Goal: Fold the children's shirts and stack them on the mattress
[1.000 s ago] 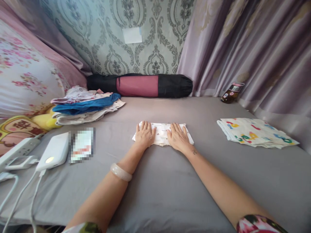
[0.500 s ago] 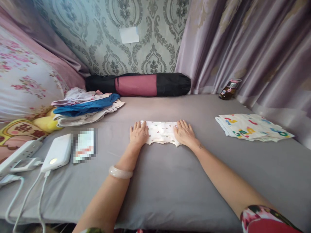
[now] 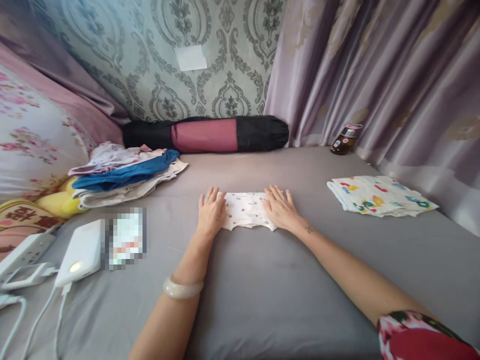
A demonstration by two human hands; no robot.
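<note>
Saw the white printed cloth (image 3: 247, 206) lying flat on the grey sheet (image 3: 270, 295), midway between left hand (image 3: 212, 212) and right hand (image 3: 281, 209). Found fingers straight and a little spread on both, left hand at one side edge, right hand lapping over the other; could not tell of any pinch underneath. Judged light, soft and limp, hard to break but easy to crease; looked layered, so best taken by both side edges at once, layers together. Noted a fairly straight far edge and a wavy near edge with pointed corners, likelier to ruck up. Saw sheet stretching toward the near side; noted the roll (image 3: 204, 135) beyond, along the wall (image 3: 123, 55), the pile (image 3: 127, 172) and power bank (image 3: 80, 255) well apart leftward, the colourful garment (image 3: 380, 195) and bottle (image 3: 343, 142) well apart rightward.
</note>
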